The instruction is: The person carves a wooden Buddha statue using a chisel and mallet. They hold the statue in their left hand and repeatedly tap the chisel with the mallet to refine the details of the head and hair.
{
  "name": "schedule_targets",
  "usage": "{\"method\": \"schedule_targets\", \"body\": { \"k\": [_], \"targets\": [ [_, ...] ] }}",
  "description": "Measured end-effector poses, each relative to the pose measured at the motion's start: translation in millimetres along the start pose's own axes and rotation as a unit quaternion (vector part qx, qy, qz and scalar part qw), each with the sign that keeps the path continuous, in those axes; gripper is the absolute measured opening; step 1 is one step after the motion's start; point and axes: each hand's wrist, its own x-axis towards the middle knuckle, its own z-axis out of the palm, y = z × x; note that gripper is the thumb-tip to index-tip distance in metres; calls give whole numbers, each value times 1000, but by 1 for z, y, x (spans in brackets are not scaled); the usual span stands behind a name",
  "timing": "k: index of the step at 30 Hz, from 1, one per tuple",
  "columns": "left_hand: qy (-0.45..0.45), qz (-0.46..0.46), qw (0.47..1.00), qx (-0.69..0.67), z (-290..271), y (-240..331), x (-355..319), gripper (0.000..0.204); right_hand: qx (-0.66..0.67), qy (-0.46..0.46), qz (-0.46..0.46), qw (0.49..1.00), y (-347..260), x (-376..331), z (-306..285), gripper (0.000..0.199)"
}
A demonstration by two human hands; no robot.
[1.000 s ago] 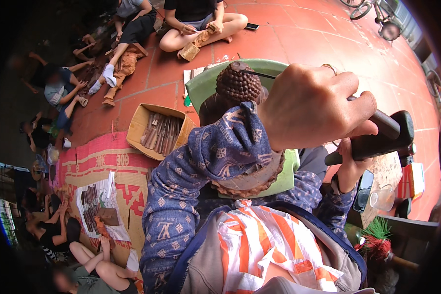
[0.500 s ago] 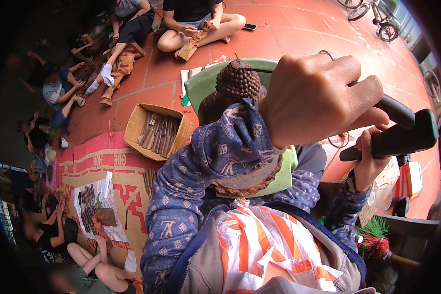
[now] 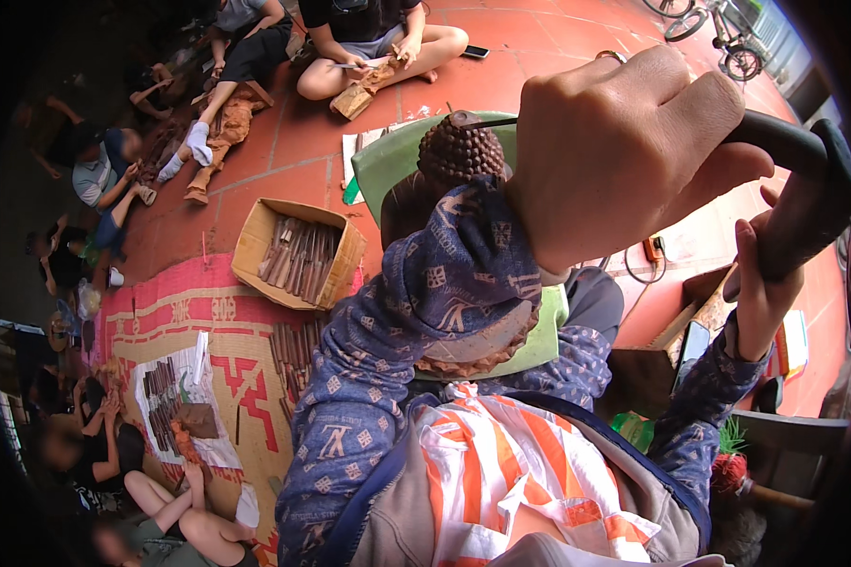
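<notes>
Red-tiled floor [image 3: 558, 57] runs under the whole scene, with a patterned red mat [image 3: 217, 321] at lower left and several other people seated around its edge working on small pieces. On the tiles beside the mat stands an open cardboard box [image 3: 298, 253] of dark wooden sticks. Centre frame: a brown carved wooden figure with a knobbed head [image 3: 461, 149] rests upright on a green seat [image 3: 388, 165] at the person's lap, mostly hidden behind the left forearm. Left hand [image 3: 624, 156] is fisted, fingers curled shut around a thin dark rod [image 3: 490, 122] whose tip meets the top of the knobbed head; its long axis runs roughly level, from fist leftward to the carving. Right hand [image 3: 761, 283] is clamped from below on a thick black mallet [image 3: 804, 194], held up to the right of the left fist and well apart from the carving; the left hand is plainly the nearer one. Compared with half a second earlier, the mallet sits higher and more upright, and the left fist looms larger and slightly farther right; carving and box are unmoved.
</notes>
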Motion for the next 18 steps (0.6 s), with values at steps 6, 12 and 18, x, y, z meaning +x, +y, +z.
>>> {"method": "schedule_targets", "body": {
  "k": [6,12,18],
  "targets": [
    [24,-9,1000,8,-4,-5,8,31,-68,-39,-68,995,-5,27,-10,8],
    [42,19,999,-5,-8,6,15,27,-51,-47,-23,997,-13,29,-11,20],
    [-73,62,995,-10,-10,32,-8,36,121,-30,-92,988,18,6,-15,41]
  ]
}}
